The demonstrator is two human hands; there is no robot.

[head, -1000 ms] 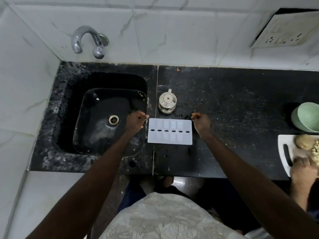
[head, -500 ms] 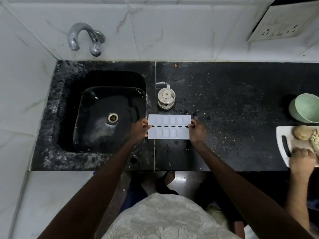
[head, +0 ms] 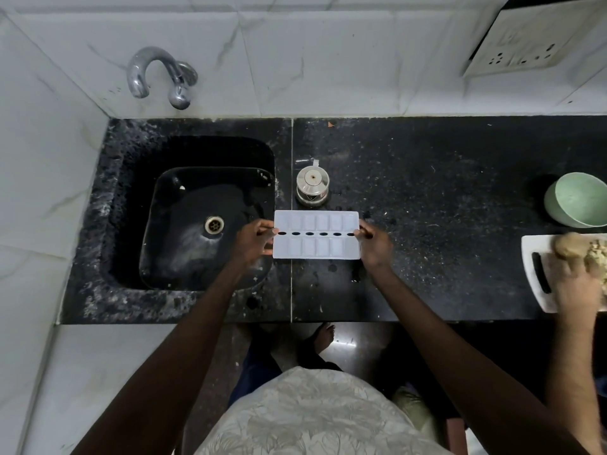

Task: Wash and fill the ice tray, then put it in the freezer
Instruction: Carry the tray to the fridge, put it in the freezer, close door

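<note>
Black speckled stone counter (head: 443, 198) under white marbled wall tiles, a dark sink (head: 197, 224) sunk into the left end, a chrome tap (head: 157, 73) on the wall above it.

At the grip: left hand (head: 253, 243) pinched closed on the left short edge of the white ice tray (head: 316, 234), fingertips (head: 267, 232) lapped over the rim by the end slot; right hand (head: 374, 243) closed the same way on the right short edge. Tray level, compartments up, at the sink's right edge, its left end about over the basin rim, the rest over the counter. Whether lifted clear or resting on the stone: cannot tell from above.

Probably thin moulded plastic, light, with a row of oval slots down the middle. Likely some flex along that slotted spine, so prone to twist if taken by one end only. Best held as here, at both short ends, thumbs on top. Slippery once wet; top-heavy with water when filled, apt to slop unless kept flat. Compartments dry-looking, nothing running from the tap, so washing judged not yet begun.

Farther out: a small steel lidded pot (head: 312, 187) just behind the tray, near but apart. Well to the right, a green bowl (head: 578, 198) and a white cutting board (head: 533, 274) with food, another person's hand (head: 574, 284) on it.
</note>
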